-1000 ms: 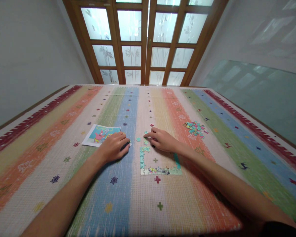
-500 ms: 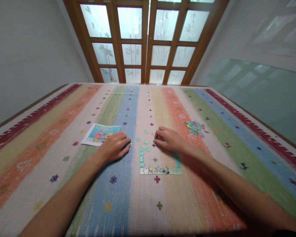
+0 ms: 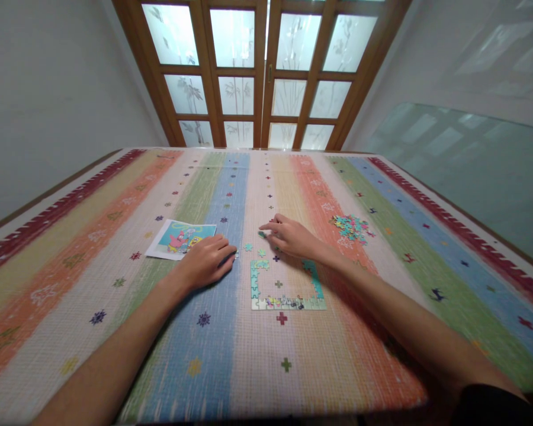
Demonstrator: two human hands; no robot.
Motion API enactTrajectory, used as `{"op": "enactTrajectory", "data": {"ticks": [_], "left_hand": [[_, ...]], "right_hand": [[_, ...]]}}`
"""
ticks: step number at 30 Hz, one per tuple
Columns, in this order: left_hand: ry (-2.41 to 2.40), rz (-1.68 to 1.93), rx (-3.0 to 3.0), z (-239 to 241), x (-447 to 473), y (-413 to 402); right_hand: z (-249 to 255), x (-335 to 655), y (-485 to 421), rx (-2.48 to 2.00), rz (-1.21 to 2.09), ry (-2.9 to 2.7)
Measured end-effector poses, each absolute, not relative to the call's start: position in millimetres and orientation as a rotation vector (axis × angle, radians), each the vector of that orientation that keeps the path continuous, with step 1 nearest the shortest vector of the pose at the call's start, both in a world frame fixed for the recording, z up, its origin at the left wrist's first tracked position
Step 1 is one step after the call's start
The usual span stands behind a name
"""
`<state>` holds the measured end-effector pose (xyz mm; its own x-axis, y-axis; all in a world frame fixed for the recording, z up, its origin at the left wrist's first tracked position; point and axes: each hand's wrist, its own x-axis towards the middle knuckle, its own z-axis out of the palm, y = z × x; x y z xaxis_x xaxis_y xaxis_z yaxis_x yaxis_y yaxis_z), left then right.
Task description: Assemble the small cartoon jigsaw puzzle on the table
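Striped woven cloth in blue, green, orange and cream covers the table [image 3: 93, 278], and both bare forearms reach in over its near edge. Nearest to that edge lies the part-built puzzle frame [image 3: 286, 303] — a bottom row of joined pieces with a short left side and a short right side rising from it, set about midway between the left and right edges. Just beyond the frame's left side rests the left hand [image 3: 204, 263], palm down on the blue stripe, its fingers loosely curled and flat on the cloth; whether anything lies under them cannot be told. Beside its fingertips sit a few loose teal pieces [image 3: 249, 247]. The right hand [image 3: 288, 236] lies just past the frame's far right corner, its fingers stretched leftward, the tips touching a small green piece [image 3: 262, 234] — pinched or only pressed, I cannot tell. Farther toward the left edge sits a cartoon picture card [image 3: 180, 239], just beyond the left hand. Toward the right edge, on the orange stripe, is a heap of unsorted pieces [image 3: 350, 226]. Wooden glass-paned doors [image 3: 266, 71] stand behind the far edge.
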<state>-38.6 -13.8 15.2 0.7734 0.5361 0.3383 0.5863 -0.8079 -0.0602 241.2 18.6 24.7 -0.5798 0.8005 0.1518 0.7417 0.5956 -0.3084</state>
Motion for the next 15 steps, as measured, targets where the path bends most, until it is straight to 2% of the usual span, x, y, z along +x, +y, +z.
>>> {"op": "enactTrajectory", "data": {"ticks": [15], "left_hand": [[-0.708, -0.587, -2.719, 26.0, -22.4, -31.7]], "right_hand": [[29.5, 244.3, 44.7, -1.272, 0.359, -2.594]]}}
